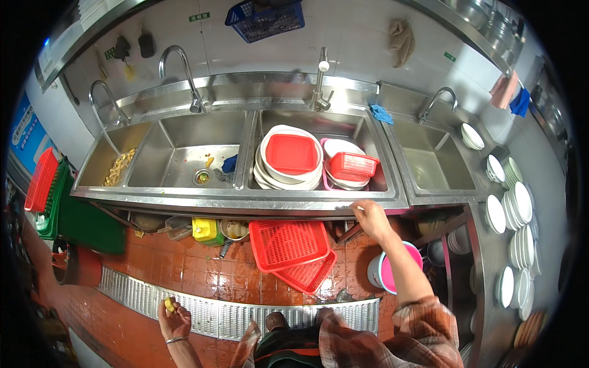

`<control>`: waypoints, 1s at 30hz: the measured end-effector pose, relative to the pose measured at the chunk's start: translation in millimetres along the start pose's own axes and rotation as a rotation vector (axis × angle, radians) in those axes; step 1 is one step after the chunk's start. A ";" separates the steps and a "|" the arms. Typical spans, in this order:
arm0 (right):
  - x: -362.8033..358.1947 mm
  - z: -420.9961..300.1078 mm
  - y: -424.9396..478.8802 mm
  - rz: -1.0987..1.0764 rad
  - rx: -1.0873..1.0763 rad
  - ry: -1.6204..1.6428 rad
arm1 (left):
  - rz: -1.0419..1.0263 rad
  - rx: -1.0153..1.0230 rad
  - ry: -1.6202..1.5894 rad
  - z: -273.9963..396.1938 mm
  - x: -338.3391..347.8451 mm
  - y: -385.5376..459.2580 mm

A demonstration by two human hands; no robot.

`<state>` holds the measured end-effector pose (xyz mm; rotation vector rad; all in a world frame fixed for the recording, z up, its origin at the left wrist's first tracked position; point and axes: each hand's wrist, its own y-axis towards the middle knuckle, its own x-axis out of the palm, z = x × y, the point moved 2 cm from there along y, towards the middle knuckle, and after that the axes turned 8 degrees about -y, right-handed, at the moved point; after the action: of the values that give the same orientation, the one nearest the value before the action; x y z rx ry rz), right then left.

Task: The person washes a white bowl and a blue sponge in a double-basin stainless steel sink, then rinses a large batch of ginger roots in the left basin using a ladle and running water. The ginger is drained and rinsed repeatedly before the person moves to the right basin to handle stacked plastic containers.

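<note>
My left hand (176,323), low at the left, holds a small yellow piece (170,304) between thumb and fingers; I cannot tell what it is. My right hand (372,221) is at the front rim of the steel sink unit (285,201). Whether it touches the rim or has something in its fingers is unclear. Behind it, one basin holds stacked white bowls (294,177) with a red plastic basket (291,154) on top. Beside them a second red basket (353,166) rests on white dishes. Knobbly tan pieces, like ginger (119,168), lie in the leftmost basin under running water.
Red plastic baskets (290,244) and a pail (375,271) with a pink inside stand on the wet tiled floor. A metal drain grating (257,313) runs by my feet. White dishes (517,204) line the right counter. A green bin (92,221) stands left.
</note>
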<state>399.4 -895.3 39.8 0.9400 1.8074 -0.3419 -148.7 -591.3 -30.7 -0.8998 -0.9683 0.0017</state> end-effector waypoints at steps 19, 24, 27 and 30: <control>212.2 166.1 160.7 -1.330 -0.047 0.132 | 0.069 0.182 -0.113 -201.4 61.8 -14.4; 185.4 171.1 176.9 -0.842 -0.367 -0.031 | 0.106 0.178 -0.172 -221.7 79.5 2.1; 178.8 171.9 195.5 -0.474 -0.368 -0.206 | 0.060 0.234 -0.152 -218.8 88.6 2.2; 191.4 173.0 202.7 -0.841 -0.298 -0.481 | 0.070 0.254 -0.143 -213.9 75.4 -10.7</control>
<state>629.5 -784.3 -166.1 -0.1536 1.6479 -0.7208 44.2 -710.8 -22.9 -0.7051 -1.0420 0.2460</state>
